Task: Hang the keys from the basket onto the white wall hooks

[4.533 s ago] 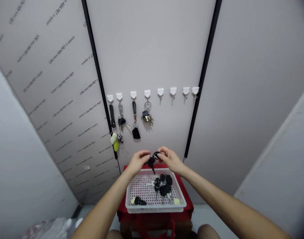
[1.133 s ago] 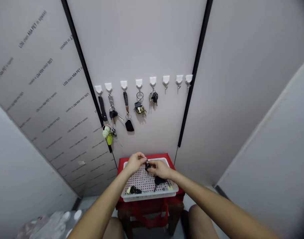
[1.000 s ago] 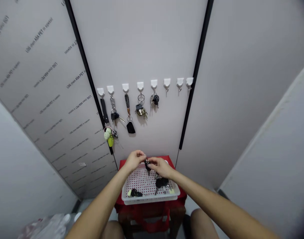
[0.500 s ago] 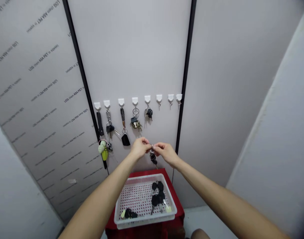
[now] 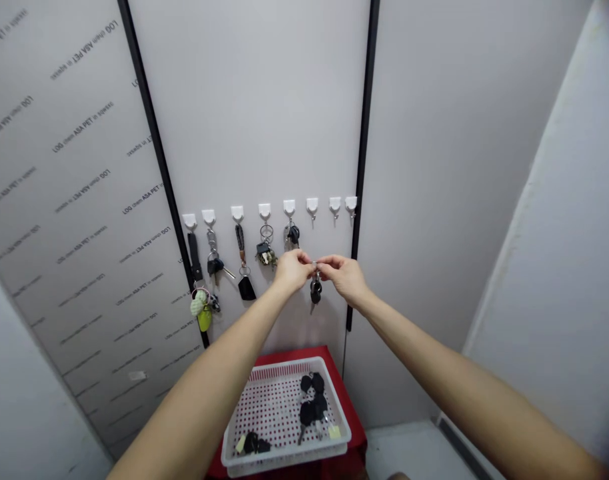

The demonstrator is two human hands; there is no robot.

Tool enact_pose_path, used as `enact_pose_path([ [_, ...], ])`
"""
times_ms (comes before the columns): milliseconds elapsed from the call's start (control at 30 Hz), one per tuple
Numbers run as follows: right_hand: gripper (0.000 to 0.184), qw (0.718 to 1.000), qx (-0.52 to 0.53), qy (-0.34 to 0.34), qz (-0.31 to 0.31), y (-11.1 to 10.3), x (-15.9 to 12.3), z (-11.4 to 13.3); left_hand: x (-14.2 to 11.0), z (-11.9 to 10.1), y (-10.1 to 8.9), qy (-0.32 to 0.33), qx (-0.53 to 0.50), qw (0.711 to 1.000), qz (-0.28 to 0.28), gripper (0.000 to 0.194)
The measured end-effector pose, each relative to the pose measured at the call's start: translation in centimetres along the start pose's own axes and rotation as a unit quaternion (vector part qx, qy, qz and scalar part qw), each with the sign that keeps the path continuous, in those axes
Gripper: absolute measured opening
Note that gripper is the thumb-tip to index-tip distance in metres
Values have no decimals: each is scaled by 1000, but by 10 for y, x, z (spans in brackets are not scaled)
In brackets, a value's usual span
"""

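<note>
My left hand (image 5: pixel 293 270) and my right hand (image 5: pixel 345 277) meet in front of the wall panel, both closed in a pinch on the ring of a bunch of keys (image 5: pixel 315 291). The dark-headed keys dangle below my fingertips; the ring itself is mostly hidden by them. Just above is a bare white hook (image 5: pixel 312 205), apart from the keys. To its left, another hook (image 5: pixel 289 207) bears keys with a black head (image 5: pixel 293 234), partly covered by my left hand. Two more bare hooks, a white one (image 5: pixel 335 204) and the rightmost (image 5: pixel 351 204), are at the right.
Further left hang keys with a ring (image 5: pixel 266 250), a black fob on a braided strap (image 5: pixel 246 288), keys on a clip (image 5: pixel 215 265) and a strap with green charms (image 5: pixel 203 319). Below, a white perforated basket (image 5: pixel 228 448) with several keys stands on a red cover (image 5: pixel 357 427).
Both hands have risen toward the row of hooks, carrying the bunch of keys up with them. The view has shifted slightly.
</note>
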State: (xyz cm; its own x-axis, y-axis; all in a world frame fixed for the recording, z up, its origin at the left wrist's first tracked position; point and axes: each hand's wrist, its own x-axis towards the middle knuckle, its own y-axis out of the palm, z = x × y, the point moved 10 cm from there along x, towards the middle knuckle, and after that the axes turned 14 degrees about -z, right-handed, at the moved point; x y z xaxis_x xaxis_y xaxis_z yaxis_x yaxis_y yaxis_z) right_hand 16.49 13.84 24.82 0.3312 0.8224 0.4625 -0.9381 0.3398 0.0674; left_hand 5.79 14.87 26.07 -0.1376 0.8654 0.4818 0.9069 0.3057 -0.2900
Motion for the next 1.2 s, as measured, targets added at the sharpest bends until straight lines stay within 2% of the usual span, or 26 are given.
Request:
enact_pose_path([
  [100, 10, 999, 25, 1, -46, -3, 22, 10, 6, -12, -3, 34, -31, 999, -17, 11],
  [267, 9, 992, 54, -33, -112, 0, 62, 37, 12, -34, -5, 107, -4, 994, -29, 26],
  [400, 8, 989, 22, -53, -140, 5, 84, 42, 8, -35, -7, 126, 30, 991, -31, 27],
  [533, 13, 987, -42, -78, -135, 6, 86, 34, -5, -12, -6, 96, 51, 994, -15, 25],
  [600, 18, 976, -85, -122, -158, -3, 74, 32, -16, 10, -3, 68, 60, 996, 4, 24],
  [667, 22, 960, -138, -180, -167, -11, 49, 29, -33, 40, 4, 36, 67, 997, 33, 25],
  [733, 23, 950, -202, -215, -99, -4, 16, 12, -56, 79, 13, -5, 74, 995, 70, 25],
  [800, 21, 938, -271, -207, 58, 18, -27, -26, -86, 121, 23, -47, 87, 989, 112, 25],
  [833, 20, 921, -303, -188, 155, 29, -53, -52, -103, 141, 28, -64, 97, 984, 137, 25],
  [900, 19, 856, -374, -166, 315, 43, -105, -101, -132, 176, 34, -86, 136, 973, 167, 24],
  [933, 19, 815, -415, -174, 364, 45, -125, -120, -143, 190, 35, -95, 156, 968, 174, 24],
  [1000, 18, 743, -494, -205, 402, 46, -149, -148, -161, 208, 37, -104, 191, 959, 182, 25],
  [1033, 18, 716, -523, -225, 403, 46, -154, -157, -166, 213, 38, -104, 205, 956, 184, 26],
  [1100, 17, 682, -558, -255, 397, 50, -158, -167, -173, 215, 40, -101, 230, 950, 185, 28],
  [1200, 19, 651, -586, -268, 400, 59, -160, -176, -175, 210, 42, -86, 261, 944, 181, 30],
])
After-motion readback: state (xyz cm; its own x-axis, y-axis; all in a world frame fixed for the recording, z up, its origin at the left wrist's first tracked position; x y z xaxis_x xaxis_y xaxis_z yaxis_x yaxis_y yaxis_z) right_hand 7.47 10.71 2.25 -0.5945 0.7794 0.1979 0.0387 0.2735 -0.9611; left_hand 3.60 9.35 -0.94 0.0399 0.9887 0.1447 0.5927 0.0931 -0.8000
